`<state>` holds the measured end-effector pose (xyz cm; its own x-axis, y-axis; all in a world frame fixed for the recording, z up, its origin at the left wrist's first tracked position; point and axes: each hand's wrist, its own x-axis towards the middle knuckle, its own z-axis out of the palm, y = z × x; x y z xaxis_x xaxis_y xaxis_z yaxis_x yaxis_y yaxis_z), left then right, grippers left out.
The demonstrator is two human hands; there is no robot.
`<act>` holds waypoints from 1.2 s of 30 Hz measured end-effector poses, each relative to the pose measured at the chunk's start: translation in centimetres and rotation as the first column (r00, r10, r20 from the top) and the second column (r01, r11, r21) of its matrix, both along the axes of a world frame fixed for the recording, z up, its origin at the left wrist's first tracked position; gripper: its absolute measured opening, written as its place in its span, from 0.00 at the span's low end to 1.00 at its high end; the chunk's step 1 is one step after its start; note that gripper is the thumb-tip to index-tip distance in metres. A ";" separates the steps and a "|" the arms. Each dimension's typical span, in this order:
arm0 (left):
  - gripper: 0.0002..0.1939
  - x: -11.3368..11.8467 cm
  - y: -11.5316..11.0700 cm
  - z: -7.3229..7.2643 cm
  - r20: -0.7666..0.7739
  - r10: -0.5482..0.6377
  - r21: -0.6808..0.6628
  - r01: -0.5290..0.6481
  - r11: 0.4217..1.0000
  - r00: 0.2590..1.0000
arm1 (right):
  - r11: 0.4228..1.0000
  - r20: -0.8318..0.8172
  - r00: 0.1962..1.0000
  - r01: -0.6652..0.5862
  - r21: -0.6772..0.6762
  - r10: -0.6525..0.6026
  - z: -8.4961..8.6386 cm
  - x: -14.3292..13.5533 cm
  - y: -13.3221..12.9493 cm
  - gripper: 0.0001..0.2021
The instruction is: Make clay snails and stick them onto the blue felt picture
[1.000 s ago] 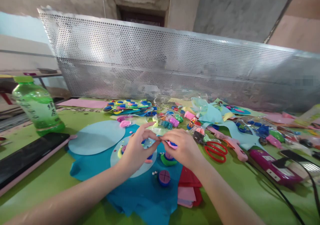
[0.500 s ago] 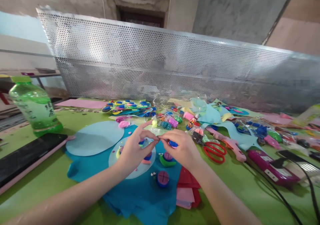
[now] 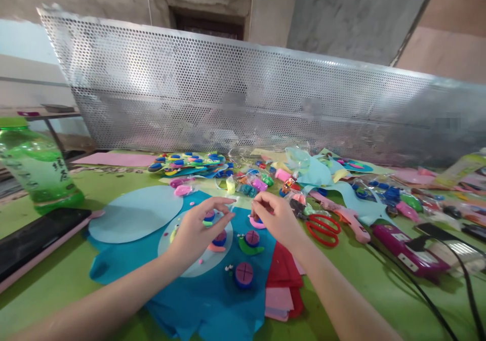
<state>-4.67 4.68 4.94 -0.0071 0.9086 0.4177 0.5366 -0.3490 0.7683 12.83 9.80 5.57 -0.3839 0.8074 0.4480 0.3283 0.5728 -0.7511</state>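
My left hand (image 3: 201, 227) hovers over the light blue paper circle (image 3: 178, 265), thumb and forefinger apart. A tiny white speck shows by its forefinger tip; I cannot tell if it sticks there. To the right, my right hand (image 3: 275, 217) has its fingertips pressed together, and whatever they pinch is hidden. Beneath it lies a pink clay piece (image 3: 257, 223), partly covered. Nearer me on the blue sheet (image 3: 197, 300) sit a green clay snail (image 3: 250, 247) with a purple shell and a blue-and-purple clay shell (image 3: 244, 274) with small white eyes. More clay snails on the circle are partly behind my left hand.
Red-handled scissors (image 3: 322, 229), a pink glue gun (image 3: 357, 224) and a purple power strip (image 3: 410, 250) with cables lie right. A green bottle (image 3: 38, 169), a phone (image 3: 41, 240) and a larger paper circle (image 3: 136, 214) are left. Bagged clay (image 3: 258, 184) lines the back before a perforated metal panel (image 3: 228, 93).
My hands, fingertips together before, have moved apart. My left thumb and forefinger have spread, and the pink clay piece under my right hand shows now. The view has shifted slightly right.
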 end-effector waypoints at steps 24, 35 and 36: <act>0.13 -1.0 0.6 -0.3 -0.209 0.027 0.122 -0.001 0.993 0.977 | 0.971 0.334 0.912 0.228 0.071 -0.239 -0.2 3.1 3.0 0.07; 0.13 -1.2 0.7 -0.3 -0.233 0.004 0.063 0.012 0.998 0.972 | 0.955 0.438 0.849 0.264 0.134 -0.296 -0.9 3.1 3.7 0.08; 0.13 -1.1 0.7 -0.3 -0.249 0.012 0.062 0.004 0.998 0.969 | 0.951 0.444 0.841 0.274 0.143 -0.309 -1.0 3.1 3.7 0.07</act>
